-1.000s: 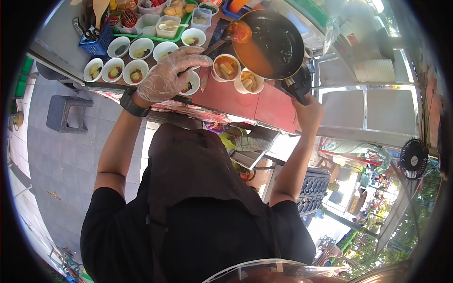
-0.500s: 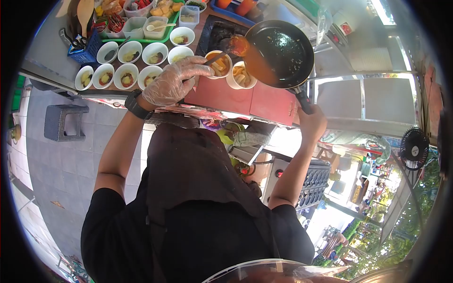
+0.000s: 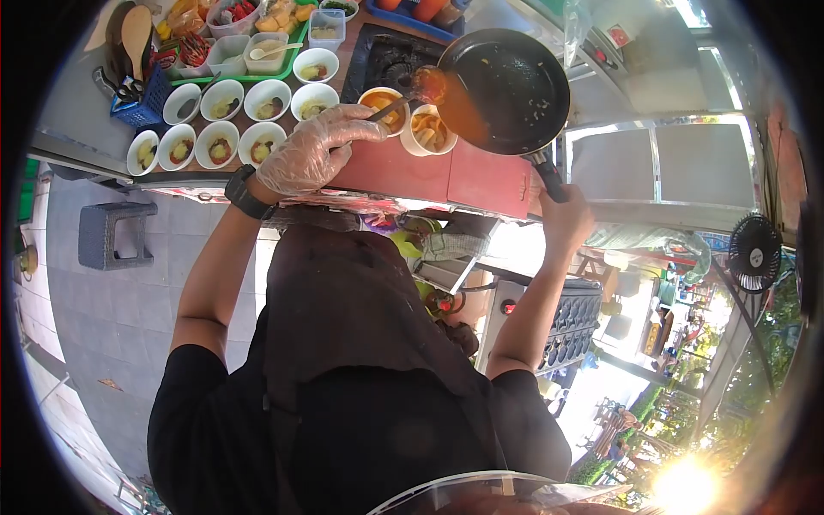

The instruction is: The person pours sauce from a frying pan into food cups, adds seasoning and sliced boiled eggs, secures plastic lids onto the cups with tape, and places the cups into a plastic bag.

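Note:
My left hand (image 3: 322, 146), in a clear plastic glove, grips the handle of a ladle (image 3: 393, 108). The ladle's bowl, with orange-red broth in it, is against the left rim of a black frying pan (image 3: 519, 90). My bare right hand (image 3: 566, 216) is wrapped round the pan's handle and holds the pan tilted above the counter. Orange broth lies along the pan's left side. Just below the ladle stand two white paper cups: a left cup (image 3: 388, 129) with orange broth and pieces in it, and a right cup (image 3: 429, 148) with pale pieces.
Several white bowls (image 3: 221, 161) with small portions of seasoning stand in rows on the left. Behind them are a green tray (image 3: 296, 43) of containers and a blue basket (image 3: 146, 107) of utensils. A black stove (image 3: 378, 60) lies beyond the cups; red counter panels (image 3: 485, 182) are in front.
The camera view has shifted slightly, so the bowls and cups appear further left and higher. The ladle and pan stay close together over the cups. Bright sun now shows at lower right.

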A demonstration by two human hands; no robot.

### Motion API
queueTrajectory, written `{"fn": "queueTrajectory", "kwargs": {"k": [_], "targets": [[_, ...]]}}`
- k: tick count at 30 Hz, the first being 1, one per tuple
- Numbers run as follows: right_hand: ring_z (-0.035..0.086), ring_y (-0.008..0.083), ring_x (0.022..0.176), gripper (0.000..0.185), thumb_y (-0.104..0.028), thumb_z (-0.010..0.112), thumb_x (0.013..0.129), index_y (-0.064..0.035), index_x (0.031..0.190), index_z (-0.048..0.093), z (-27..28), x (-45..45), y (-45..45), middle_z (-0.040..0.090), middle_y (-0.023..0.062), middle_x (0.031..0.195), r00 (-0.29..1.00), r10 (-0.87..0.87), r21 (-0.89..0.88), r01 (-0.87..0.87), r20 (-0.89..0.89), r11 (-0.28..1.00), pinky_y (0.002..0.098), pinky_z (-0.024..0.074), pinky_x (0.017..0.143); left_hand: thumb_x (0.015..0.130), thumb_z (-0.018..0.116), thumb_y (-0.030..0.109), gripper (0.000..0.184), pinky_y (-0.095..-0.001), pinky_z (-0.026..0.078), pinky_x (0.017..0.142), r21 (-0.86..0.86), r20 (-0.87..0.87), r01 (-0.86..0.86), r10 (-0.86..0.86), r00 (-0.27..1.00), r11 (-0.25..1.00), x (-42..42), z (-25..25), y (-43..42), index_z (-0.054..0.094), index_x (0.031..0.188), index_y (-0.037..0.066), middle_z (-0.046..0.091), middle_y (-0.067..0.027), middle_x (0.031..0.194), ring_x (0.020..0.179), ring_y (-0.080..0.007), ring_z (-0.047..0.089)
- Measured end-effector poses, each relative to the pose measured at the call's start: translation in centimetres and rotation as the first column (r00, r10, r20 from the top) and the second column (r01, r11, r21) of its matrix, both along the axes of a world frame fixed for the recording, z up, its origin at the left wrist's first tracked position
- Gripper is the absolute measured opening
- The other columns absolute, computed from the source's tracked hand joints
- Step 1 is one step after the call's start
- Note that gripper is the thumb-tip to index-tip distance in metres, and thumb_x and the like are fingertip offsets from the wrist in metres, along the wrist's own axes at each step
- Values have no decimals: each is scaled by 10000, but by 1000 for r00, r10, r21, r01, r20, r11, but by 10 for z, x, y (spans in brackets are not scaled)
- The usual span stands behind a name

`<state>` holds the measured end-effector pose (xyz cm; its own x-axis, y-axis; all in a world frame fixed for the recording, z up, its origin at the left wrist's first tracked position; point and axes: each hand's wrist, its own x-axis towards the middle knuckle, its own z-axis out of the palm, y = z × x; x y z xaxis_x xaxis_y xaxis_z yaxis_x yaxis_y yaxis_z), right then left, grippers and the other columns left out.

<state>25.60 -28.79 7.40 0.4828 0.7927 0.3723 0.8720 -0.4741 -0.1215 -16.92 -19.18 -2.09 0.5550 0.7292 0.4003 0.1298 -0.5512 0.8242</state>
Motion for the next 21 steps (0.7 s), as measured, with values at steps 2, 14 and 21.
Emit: {"fn": "queueTrajectory", "kwargs": {"k": [2, 14, 21], "targets": [[767, 356, 803, 278, -339, 810, 747, -144, 945, 806, 2, -2, 0, 783, 122, 824, 1000, -3, 2, 3, -9, 1000, 447, 574, 749, 898, 600, -100, 450, -442, 483, 1138, 4, 4, -2, 2, 1000, 1000, 0, 0, 0, 726, 1282, 99, 606, -155, 1448, 1352, -355, 591], [768, 360, 806, 302, -353, 832, 744, -144, 959, 806, 6, -5, 5, 792, 117, 848, 1000, 2, 3, -3, 17, 1000, 448, 575, 745, 890, 607, -96, 430, -442, 518, 1077, 14, 38, 4, -5, 999, 1000, -5, -2, 3, 726, 1256, 94, 615, -182, 1429, 1292, -372, 623], [769, 357, 807, 294, -359, 830, 747, -159, 962, 804, 8, -8, 5, 792, 109, 843, 1000, -8, 1, 8, 29, 1000, 451, 576, 745, 882, 618, -102, 443, -434, 545, 1034, -16, 43, -4, 5, 999, 1000, -10, 0, 4, 725, 1261, 101, 625, -176, 1415, 1258, -367, 642]]}}
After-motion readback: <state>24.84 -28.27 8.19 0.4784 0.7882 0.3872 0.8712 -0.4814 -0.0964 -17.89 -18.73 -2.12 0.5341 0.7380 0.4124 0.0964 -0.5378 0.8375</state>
